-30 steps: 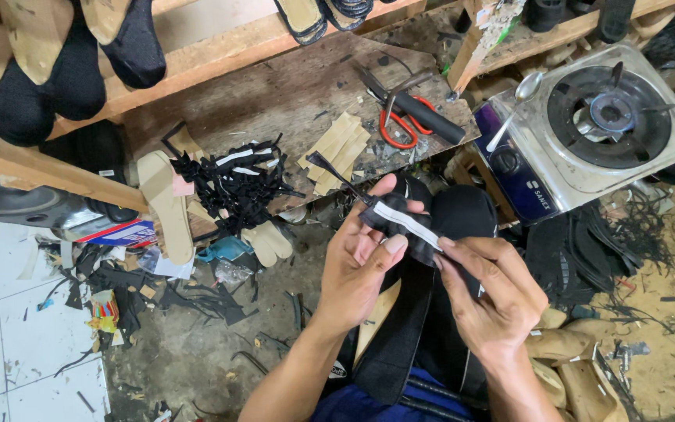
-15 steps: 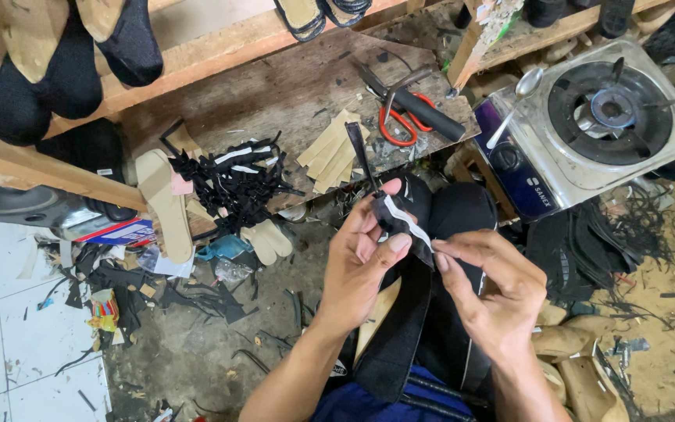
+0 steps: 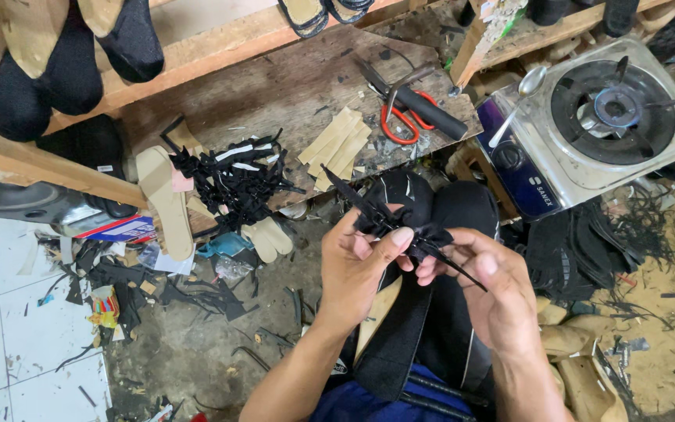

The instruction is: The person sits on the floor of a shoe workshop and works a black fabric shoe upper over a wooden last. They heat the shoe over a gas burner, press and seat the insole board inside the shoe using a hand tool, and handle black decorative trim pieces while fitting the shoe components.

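Below, floor: dusty concrete littered with black scraps (image 3: 197, 293), white tiles at left.
Bench: worn wooden board (image 3: 291, 86) bearing red-handled scissors (image 3: 404, 117).
Stove: gas burner (image 3: 603, 117), right.
Hands: left hand (image 3: 361, 270) and right hand (image 3: 494, 293) both pinching a black strap (image 3: 400, 227) above the lap.

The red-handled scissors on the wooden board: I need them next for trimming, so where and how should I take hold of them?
Probably grip the scissors by the red handle loops, coming from the near side. The loops face the person and lie open, while the blades point away up-left. A black cylindrical tool lies across them, so lift or slide that aside first.
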`<state>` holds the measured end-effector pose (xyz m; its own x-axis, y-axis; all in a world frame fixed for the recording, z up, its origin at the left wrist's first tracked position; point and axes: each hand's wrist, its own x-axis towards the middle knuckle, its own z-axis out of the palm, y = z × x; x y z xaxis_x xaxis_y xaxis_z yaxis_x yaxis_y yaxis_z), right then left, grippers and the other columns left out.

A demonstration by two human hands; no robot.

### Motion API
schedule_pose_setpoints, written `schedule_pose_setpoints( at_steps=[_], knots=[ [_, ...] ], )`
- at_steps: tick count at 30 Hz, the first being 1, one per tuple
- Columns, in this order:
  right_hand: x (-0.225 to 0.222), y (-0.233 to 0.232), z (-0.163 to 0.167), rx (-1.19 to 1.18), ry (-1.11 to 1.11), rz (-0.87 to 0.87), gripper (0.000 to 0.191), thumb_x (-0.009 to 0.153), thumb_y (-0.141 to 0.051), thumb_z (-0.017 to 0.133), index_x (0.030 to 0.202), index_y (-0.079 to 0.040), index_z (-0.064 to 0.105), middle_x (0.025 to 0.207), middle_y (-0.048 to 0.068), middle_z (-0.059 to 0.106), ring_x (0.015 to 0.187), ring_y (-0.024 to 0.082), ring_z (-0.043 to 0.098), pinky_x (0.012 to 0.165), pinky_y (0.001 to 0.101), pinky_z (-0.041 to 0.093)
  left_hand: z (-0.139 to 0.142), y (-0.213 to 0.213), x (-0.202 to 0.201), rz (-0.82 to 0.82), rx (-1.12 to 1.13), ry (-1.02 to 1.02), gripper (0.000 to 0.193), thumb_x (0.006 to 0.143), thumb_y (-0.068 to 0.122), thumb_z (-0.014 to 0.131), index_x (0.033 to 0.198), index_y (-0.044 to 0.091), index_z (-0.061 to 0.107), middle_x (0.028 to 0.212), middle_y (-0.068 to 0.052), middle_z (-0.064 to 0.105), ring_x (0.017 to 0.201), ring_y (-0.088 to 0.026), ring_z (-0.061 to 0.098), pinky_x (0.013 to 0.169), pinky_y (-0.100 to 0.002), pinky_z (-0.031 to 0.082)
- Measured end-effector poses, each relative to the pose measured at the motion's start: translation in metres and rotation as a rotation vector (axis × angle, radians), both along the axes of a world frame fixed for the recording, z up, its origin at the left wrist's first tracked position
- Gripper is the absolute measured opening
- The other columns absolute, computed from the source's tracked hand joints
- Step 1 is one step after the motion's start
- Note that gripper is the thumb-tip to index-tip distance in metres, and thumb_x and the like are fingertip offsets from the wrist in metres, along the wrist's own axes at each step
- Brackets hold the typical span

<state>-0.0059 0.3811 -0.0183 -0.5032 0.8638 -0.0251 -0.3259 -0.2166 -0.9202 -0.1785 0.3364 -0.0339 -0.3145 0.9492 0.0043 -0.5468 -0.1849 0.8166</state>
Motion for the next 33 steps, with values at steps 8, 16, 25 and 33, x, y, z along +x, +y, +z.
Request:
schedule_pose_setpoints(
  at_steps=[8,16,25,33],
  knots=[
    [0.004,0.004,-0.022,0.013,0.029,-0.096,0.013,0.096,0.003,0.069,0.105,0.01,0.07,0.091,0.016,0.071,0.076,0.023,0.068,0.07,0.0365,0.057,-0.016,0.001,-0.003,0.055,0.165,-0.244,0.014,0.114,0.01,0.06,0.105,0.0,0.066,0.093,-0.001,0.066,0.083,-0.01,0.065,0.078,-0.032,0.059],
    [0.011,0.014,-0.035,-0.217,0.182,0.011,0.011,0.1,-0.006,0.067,0.098,0.005,0.067,0.082,0.012,0.067,0.072,0.022,0.064,0.068,0.0361,0.053,-0.013,-0.003,-0.01,-0.038,0.037,-0.264,0.026,0.111,0.02,0.052,0.104,0.001,0.068,0.098,-0.009,0.074,0.085,-0.018,0.072,0.079,-0.036,0.06],
    [0.011,0.018,-0.04,-0.235,0.199,0.047,0.014,0.099,-0.009,0.068,0.1,0.004,0.067,0.082,0.01,0.066,0.072,0.021,0.062,0.069,0.0348,0.052,-0.011,0.002,-0.007,-0.061,0.034,-0.268,0.028,0.114,0.021,0.049,0.11,-0.001,0.066,0.104,-0.014,0.076,0.091,-0.022,0.075,0.084,-0.041,0.063],
    [0.012,0.016,-0.046,-0.258,0.21,0.039,0.014,0.099,-0.009,0.069,0.094,0.003,0.067,0.081,0.011,0.067,0.071,0.022,0.064,0.067,0.0358,0.053,-0.02,0.005,-0.005,-0.099,0.004,-0.457,0.03,0.113,0.022,0.048,0.115,-0.001,0.066,0.106,-0.016,0.076,0.089,-0.024,0.076,0.083,-0.043,0.064]
  ],
)
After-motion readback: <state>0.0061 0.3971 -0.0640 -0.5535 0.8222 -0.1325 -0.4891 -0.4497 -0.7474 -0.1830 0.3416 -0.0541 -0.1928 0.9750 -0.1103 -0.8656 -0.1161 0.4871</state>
